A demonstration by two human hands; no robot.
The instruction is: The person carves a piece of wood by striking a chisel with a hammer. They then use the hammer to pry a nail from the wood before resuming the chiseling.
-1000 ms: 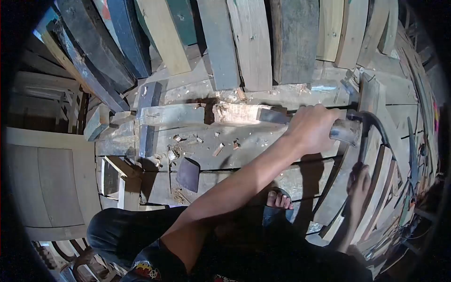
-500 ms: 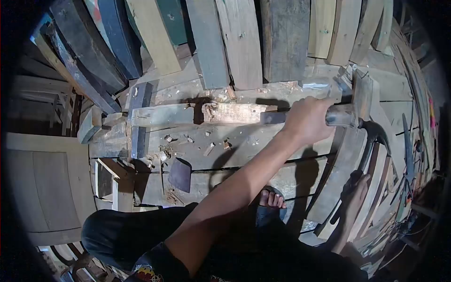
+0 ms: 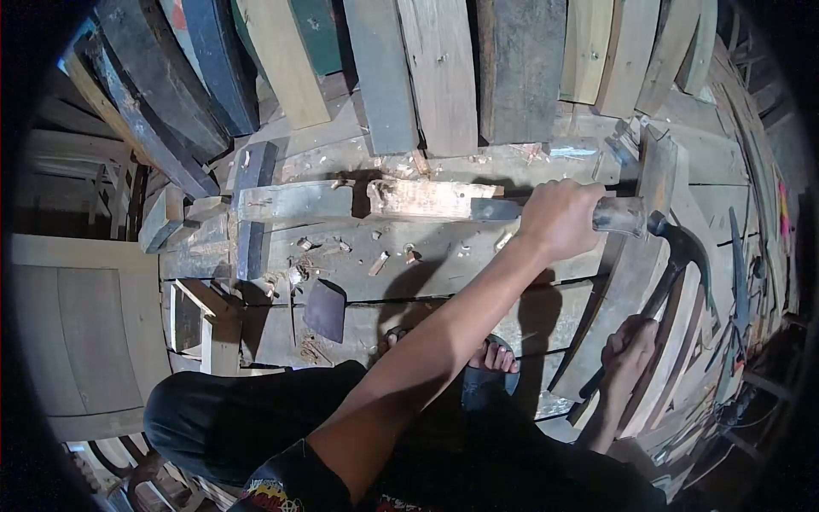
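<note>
My left hand (image 3: 559,220) is wrapped round a chisel (image 3: 496,211), which lies level with its blade pointing left. The blade tip meets the right end of the pale, freshly cut stretch of a wooden piece (image 3: 422,200). Behind that fist, the chisel's thick handle (image 3: 621,216) sticks out to the right. My right hand (image 3: 630,352), lower right, is closed round the dark handle of a claw hammer (image 3: 682,247). The hammer's face is right at the butt of the chisel handle. A dark cutout shows left of the pale stretch.
Upright boards (image 3: 439,77) line the far side. Chips (image 3: 380,263) and a dark flat piece (image 3: 325,311) lie on the planks. A small wooden frame (image 3: 222,337) stands lower left, and a foot (image 3: 495,357) is close below my left forearm. Stacked timber (image 3: 657,375) lies right.
My right hand and the lower end of the hammer handle have shifted left, while the hammer head stays by the chisel butt. The whole view has moved slightly.
</note>
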